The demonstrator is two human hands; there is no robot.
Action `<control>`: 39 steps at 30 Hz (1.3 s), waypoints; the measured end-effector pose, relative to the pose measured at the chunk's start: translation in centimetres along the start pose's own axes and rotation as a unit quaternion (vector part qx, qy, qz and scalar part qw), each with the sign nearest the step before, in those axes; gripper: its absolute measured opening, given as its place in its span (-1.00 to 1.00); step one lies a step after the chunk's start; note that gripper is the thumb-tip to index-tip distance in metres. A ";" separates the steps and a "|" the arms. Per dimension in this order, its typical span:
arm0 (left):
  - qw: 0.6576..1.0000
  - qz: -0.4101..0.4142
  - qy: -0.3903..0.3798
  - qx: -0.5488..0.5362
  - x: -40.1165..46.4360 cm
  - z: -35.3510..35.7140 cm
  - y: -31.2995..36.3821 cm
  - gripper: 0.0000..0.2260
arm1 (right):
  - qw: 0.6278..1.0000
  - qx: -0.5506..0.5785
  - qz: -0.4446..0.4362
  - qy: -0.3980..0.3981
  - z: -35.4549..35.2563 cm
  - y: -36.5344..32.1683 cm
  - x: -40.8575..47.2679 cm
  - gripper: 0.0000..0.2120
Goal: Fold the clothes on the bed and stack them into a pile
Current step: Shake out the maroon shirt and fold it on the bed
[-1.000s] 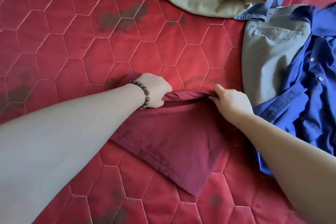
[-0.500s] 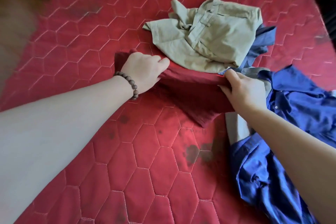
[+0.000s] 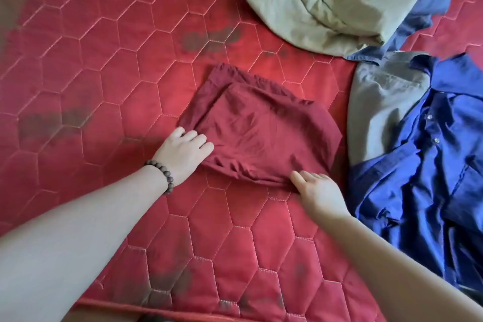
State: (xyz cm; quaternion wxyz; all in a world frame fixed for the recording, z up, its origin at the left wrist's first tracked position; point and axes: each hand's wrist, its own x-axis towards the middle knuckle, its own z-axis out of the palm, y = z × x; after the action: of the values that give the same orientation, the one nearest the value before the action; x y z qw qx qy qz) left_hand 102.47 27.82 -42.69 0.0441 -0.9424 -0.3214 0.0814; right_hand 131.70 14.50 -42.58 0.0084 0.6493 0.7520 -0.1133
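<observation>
Head view, read left to right. Bare quilted red mattress (image 3: 99, 91) fills the left side, with dark smudges in several hexagon panels.

Left hand (image 3: 183, 154), bead bracelet (image 3: 163, 176) at the wrist, lies palm down at the near-left corner of the maroon garment (image 3: 261, 133). Its fingers are curled over the folded edge. Whether they grip the cloth or only press it, I cannot tell. Judged purpose: pin that corner so the layers do not slide.

Maroon garment sits mid-mattress, folded to a compact rectangle. A smaller upper layer is offset on a larger lower one, and the far edge is bunched. It lies apart from the other clothes, which suits it as the base of a pile.

Right hand (image 3: 317, 191) is at the near-right corner. The thumb lies along the near fold, and the fingers appear tucked at or under the edge. Probably a pinch on the cloth, though the contact itself is hidden. Judged purpose: square the near fold against the left hand's hold.

Further right, still unfolded:
- Khaki garment (image 3: 326, 0) in a heap at the far edge of view.
- Grey garment (image 3: 379, 102) lying partly under the blue one.
- Blue button shirt (image 3: 431, 159) crumpled along the right side.

Judgement: first item nearly done, three left to fold. Loose upper layer may shift if released unevenly.
</observation>
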 end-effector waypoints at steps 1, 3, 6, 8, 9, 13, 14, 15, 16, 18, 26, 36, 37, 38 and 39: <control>1.000 -0.004 0.003 -0.006 -1.4 0.5 0.5 -0.74 | 1.000 0.007 0.001 -0.030 0.8 -1.2 -1.0 -0.68; 1.000 -0.022 0.006 -0.018 -4.0 1.0 1.1 -0.68 | 0.996 0.015 0.005 -0.088 1.9 -3.7 -2.7 -0.70; 0.997 -0.077 -0.012 -0.026 -6.9 1.5 1.5 -0.63 | 0.981 0.042 -0.008 -0.191 3.6 -7.4 -4.3 -0.78; 0.988 -0.130 -0.078 -0.043 -8.3 1.7 1.7 -0.57 | 0.967 0.082 -0.024 -0.240 4.4 -9.4 -4.7 -0.79; 0.977 -0.153 -0.140 -0.050 -9.0 1.8 1.8 -0.57 | 0.959 0.102 -0.038 -0.262 4.6 -10.1 -4.8 -0.76; 0.945 -0.208 -0.232 -0.098 -11.3 2.2 3.9 -0.26 | 0.961 0.134 -0.060 -0.235 4.0 -10.0 -3.1 -0.61; 0.937 -0.250 -0.210 -0.125 -11.6 2.1 4.7 -0.23 | 0.974 0.128 -0.064 -0.174 3.7 -9.4 -2.0 -0.63; 0.921 -0.307 -0.183 -0.159 -11.5 2.0 5.5 -0.23 | 0.984 0.122 -0.059 -0.111 3.4 -8.6 -0.8 -0.63; 0.893 -0.374 -0.154 -0.200 -11.3 1.9 6.2 -0.24 | 0.990 0.117 -0.044 -0.065 3.0 -7.7 0.8 -0.61; 0.813 -0.500 -0.075 -0.289 -10.0 1.6 7.5 -0.28 | 0.994 0.102 -0.001 -0.030 2.5 -5.7 4.4 -0.49; 0.445 -0.748 0.085 -0.486 -5.6 3.4 6.8 -0.46 | 0.986 0.046 0.122 -0.102 2.7 -0.9 13.1 -0.16; 0.723 -0.546 0.090 -0.414 -0.7 3.9 3.5 -0.59 | 0.967 0.125 0.205 -0.081 3.1 0.2 9.6 -0.76; 0.742 -0.515 0.092 -0.418 0.6 3.8 3.0 -0.59 | 0.962 0.133 0.227 -0.073 3.1 0.8 8.9 -0.78; 0.760 -0.484 0.094 -0.423 1.9 3.6 2.3 -0.58 | 0.957 0.147 0.244 -0.064 3.1 1.3 8.2 -0.79; 0.776 -0.453 0.097 -0.427 3.3 3.5 1.6 -0.57 | 0.952 0.163 0.253 -0.052 3.0 1.8 7.6 -0.79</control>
State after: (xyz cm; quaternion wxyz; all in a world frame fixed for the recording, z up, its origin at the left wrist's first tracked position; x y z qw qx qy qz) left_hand 105.39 28.64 -46.73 -0.3006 -0.6128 -0.7071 -0.1851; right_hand 131.87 21.55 -47.00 -0.0299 0.8040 0.5330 -0.2618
